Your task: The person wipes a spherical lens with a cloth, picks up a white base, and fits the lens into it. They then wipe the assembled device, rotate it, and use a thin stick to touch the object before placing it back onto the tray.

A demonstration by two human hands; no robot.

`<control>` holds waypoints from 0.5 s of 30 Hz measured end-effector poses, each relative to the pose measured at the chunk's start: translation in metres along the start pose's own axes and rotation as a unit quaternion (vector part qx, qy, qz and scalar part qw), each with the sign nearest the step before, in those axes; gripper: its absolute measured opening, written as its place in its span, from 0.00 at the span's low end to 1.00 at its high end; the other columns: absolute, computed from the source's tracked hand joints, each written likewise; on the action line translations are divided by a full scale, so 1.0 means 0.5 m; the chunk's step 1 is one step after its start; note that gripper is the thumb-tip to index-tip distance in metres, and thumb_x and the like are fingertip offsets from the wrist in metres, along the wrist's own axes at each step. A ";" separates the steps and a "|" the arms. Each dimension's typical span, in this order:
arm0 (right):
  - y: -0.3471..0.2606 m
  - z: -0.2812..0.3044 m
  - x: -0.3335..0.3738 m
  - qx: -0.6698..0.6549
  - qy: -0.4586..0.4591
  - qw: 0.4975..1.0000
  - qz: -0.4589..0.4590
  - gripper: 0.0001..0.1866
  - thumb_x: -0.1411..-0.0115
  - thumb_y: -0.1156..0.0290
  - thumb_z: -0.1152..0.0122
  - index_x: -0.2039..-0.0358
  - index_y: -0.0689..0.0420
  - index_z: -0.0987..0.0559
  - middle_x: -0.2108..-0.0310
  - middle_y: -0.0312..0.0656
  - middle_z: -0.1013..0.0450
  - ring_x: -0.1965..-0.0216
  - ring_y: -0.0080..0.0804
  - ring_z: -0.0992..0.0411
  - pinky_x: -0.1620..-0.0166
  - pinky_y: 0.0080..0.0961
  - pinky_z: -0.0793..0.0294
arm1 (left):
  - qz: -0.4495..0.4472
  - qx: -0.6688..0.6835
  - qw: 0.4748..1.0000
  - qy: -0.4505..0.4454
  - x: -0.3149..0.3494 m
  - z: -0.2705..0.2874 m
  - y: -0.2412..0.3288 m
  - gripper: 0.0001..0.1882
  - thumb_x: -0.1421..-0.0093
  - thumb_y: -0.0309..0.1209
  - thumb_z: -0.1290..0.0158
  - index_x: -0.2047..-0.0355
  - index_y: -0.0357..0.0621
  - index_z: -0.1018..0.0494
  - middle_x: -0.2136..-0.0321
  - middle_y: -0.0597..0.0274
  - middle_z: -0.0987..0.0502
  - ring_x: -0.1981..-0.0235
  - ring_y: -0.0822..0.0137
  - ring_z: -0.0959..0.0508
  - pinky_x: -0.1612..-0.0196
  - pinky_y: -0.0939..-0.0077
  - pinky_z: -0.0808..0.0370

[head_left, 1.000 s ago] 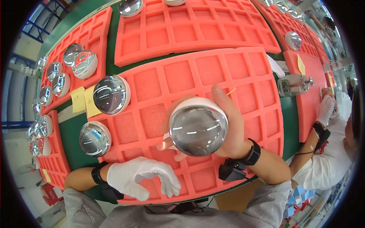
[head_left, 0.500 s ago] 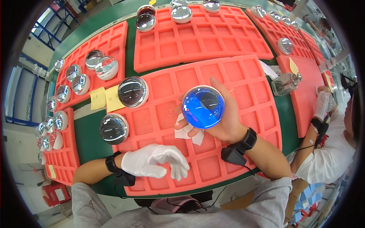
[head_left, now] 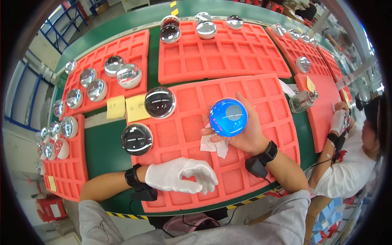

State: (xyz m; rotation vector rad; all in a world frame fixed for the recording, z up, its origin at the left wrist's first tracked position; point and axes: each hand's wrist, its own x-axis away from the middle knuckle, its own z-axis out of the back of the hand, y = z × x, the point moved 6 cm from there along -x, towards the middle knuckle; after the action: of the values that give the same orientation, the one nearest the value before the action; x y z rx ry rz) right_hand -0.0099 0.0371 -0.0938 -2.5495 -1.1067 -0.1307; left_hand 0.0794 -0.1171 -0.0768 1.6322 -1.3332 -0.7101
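Ball [head_left: 228,117], bright blue with a grey round patch and small pink marks, sits just right of the middle of the frame, in the bare right hand [head_left: 252,134]. The thumb stands up along its upper right side, and the other fingers, partly hidden, are clamped on it from behind and from the left. White cloth [head_left: 215,146] hangs just below the ball, near those fingertips; whether they pinch it, I cannot tell.

Lower down, in the bottom middle, the left hand [head_left: 182,175] wears a white glove. Its fingers curl loosely, with a gap between them and the thumb, over the front of a red foam tray [head_left: 186,123] with square pockets.

Two dark-looking balls, an upper one [head_left: 160,102] and a lower one [head_left: 137,139], lie along that tray's left edge, near two yellow notes [head_left: 116,107]. A glass bottle [head_left: 303,101] stands at the right of the frame, and beyond it a co-worker's gloved hand [head_left: 337,122] shows at the far right.
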 end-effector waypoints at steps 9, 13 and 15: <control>-0.003 -0.011 0.008 0.063 0.027 0.997 0.018 0.42 0.30 0.37 0.62 0.39 0.68 0.32 0.47 0.64 0.27 0.48 0.71 0.26 0.55 0.59 0.16 | -0.016 -0.041 0.999 -0.001 -0.002 -0.002 0.013 0.22 0.32 0.37 0.44 0.43 0.37 0.30 0.52 0.56 0.21 0.53 0.64 0.20 0.48 0.66 0.23; 0.001 0.003 0.012 0.047 0.011 0.999 0.016 0.42 0.30 0.36 0.61 0.39 0.66 0.30 0.45 0.62 0.27 0.46 0.71 0.27 0.51 0.63 0.20 | -0.026 -0.042 0.999 -0.016 -0.006 -0.009 0.016 0.21 0.32 0.35 0.43 0.44 0.36 0.29 0.52 0.56 0.21 0.54 0.65 0.19 0.48 0.67 0.23; 0.015 0.002 0.007 0.018 -0.017 1.000 0.003 0.41 0.31 0.35 0.59 0.40 0.63 0.28 0.44 0.60 0.26 0.44 0.72 0.29 0.47 0.66 0.24 | -0.014 -0.028 0.999 0.022 0.012 -0.003 0.014 0.20 0.32 0.34 0.42 0.45 0.35 0.28 0.54 0.55 0.20 0.55 0.64 0.19 0.49 0.67 0.23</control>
State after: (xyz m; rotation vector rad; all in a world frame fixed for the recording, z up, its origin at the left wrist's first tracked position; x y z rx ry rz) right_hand -0.0023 0.0354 -0.0962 -2.5307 -1.1050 -0.0652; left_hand 0.0792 -0.1229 -0.0695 1.6157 -1.2518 -0.7180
